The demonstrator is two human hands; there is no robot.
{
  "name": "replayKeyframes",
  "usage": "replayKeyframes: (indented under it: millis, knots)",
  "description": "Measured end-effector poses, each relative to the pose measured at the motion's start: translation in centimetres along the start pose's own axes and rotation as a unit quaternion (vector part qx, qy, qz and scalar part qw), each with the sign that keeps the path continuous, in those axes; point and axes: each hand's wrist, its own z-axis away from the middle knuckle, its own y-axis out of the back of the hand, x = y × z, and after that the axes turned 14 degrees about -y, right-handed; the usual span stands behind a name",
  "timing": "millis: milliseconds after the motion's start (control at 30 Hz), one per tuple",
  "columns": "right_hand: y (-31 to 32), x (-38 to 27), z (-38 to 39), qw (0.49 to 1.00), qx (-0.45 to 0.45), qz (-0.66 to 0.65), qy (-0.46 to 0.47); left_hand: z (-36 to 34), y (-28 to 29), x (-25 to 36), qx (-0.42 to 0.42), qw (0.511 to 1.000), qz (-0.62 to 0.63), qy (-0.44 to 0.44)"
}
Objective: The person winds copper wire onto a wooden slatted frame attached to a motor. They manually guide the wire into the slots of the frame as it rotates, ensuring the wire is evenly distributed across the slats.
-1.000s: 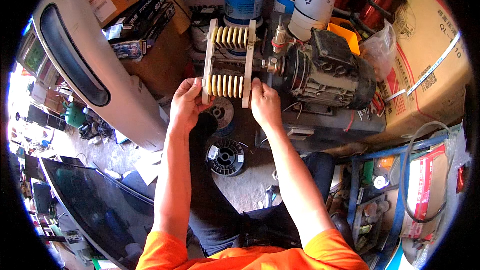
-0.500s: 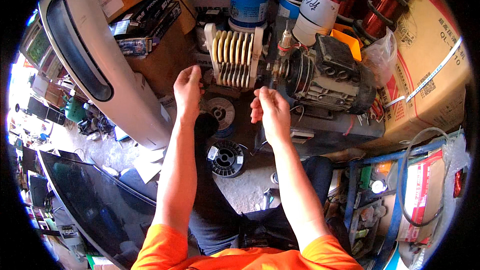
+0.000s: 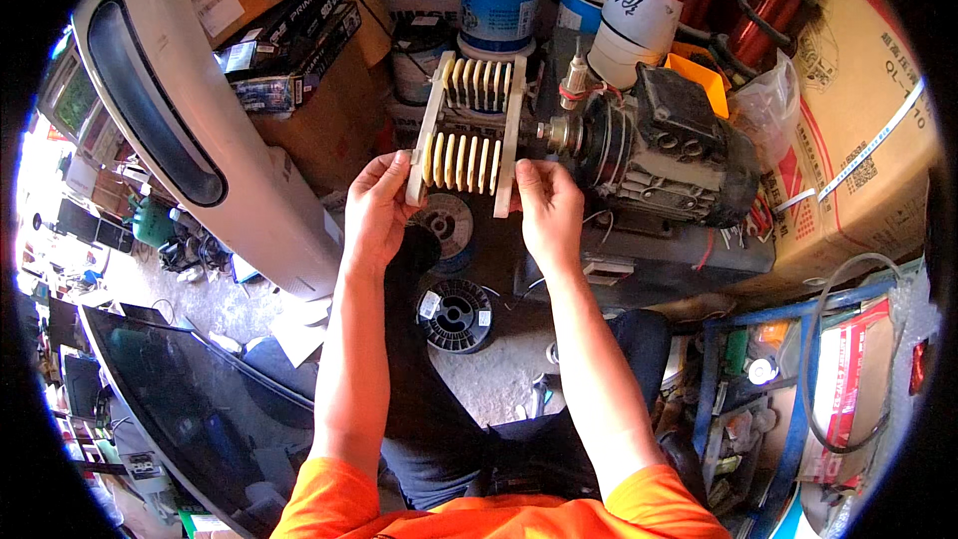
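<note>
A coil-winding former [image 3: 466, 162] with two pale side plates and two rows of cream-coloured rounded formers sits on the shaft of a dark electric motor [image 3: 689, 145]. My left hand [image 3: 379, 205] grips the lower end of the left plate between thumb and fingers. At the right plate's lower end, my right hand [image 3: 549, 202] is closed with its thumb against the edge; part of its fingers is hidden behind the plate. Between the former and the motor runs a metal shaft coupling [image 3: 561, 133].
Buckets [image 3: 501, 10] and spools of copper wire [image 3: 766, 15] stand behind the machine. A black wire spool [image 3: 456, 314] lies on the floor between my legs. To the left leans a tall white panel [image 3: 200, 140]; a large carton [image 3: 848, 140] stands right.
The former has turned on its shaft, bringing the side plates' lower ends nearer to me. Both hands, apart from it before, now hold those ends.
</note>
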Motion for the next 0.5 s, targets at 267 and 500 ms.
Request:
replayKeyframes:
  millis: [267,500]
  knots:
    - [-0.15,-0.18,0.15,0.998,0.021,0.060,0.018,-0.06,0.56,-0.27,-0.032,0.998,0.018,-0.041]
    - [-0.27,-0.33,0.41,1.000,0.011,0.008,-0.013,-0.24,0.46,-0.37,-0.027,0.999,0.004,-0.020]
